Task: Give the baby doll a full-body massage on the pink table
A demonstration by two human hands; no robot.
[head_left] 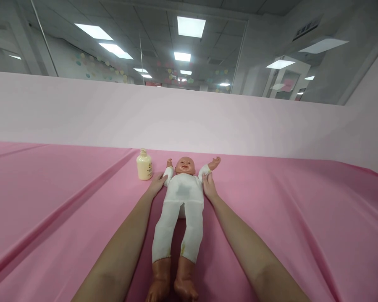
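1. Pink cloth [255,201] runs from the near edge back to a low wall, with long creases on both sides.
2. Nearest on it are the bare feet [159,279] of a doll [184,191], which lies face up, legs slightly apart, in a white suit marked yellowish at the ankles. Its head [185,165] points away, probably so that the whole body lies lengthwise between the person's arms.
3. The left hand [157,183] is partly open beside the doll, fingertips against one sleeve. I cannot tell whether they close around it.
4. The right hand [209,186] mirrors it at the other sleeve, also partly open, with some fingers hidden; its grip is equally unclear. Placed like this, the two hands seem to steady the doll evenly, both its arms being spread and raised.
5. Just beyond the left hand, an upright cream bottle [144,167] stands apart from the doll, likely to be within reach without crowding it.
6. Behind comes the pale wall [176,117], then glass [220,71] above it, showing ceiling lights [191,27] and coloured dots.
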